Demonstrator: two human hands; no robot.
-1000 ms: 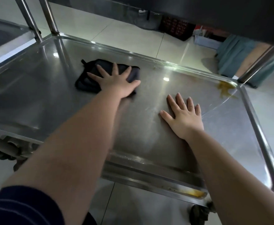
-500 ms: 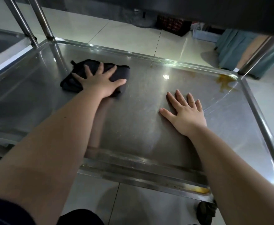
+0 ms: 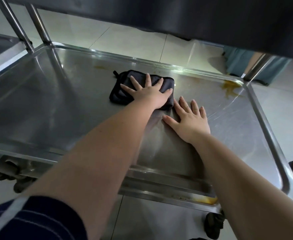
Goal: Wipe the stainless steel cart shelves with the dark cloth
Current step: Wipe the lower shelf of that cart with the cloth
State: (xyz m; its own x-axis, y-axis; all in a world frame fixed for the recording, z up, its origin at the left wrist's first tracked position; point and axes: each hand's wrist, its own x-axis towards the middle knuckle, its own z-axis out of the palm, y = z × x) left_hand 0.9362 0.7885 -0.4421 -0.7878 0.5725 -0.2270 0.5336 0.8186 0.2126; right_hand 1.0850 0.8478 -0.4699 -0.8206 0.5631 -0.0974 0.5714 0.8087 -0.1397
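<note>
**A:** Obs. Lower shelf of the steel cart. The dark cloth lies folded on it, toward the far rim, about mid-width. Left hand is pressed flat on top, fingers spread wide, gripping nothing. Right hand is flat on bare steel just beside the cloth's near right corner, fingers straight, also holding nothing.

**B:** Risks?

**A:** (1) The cloth is pinned by the palm, not gripped. Judgement: on a fast stroke the hand could slide off it, or the fold could bunch, and skin would run on the metal.
(2) The brown stain in the far right corner and a fainter smear by the far rim both look unwiped. A stroke stopping short of the raised rim would leave them.

**B:** And a stroke straight through the stain?

**A:** It would likely drag residue across the cleaner steel unless a fresh face of the cloth is turned down. Yellowish residue also sits in the near edge channel and is easy to miss.

**B:** Right hand?

**A:** It lies in the cloth's path rightward, so it must lift or the stroke stops there. Leaning on it might roll the cart on its caster; cannot tell if it is locked. The upper shelf hangs low overhead, so a far reach risks a bumped head.
</note>
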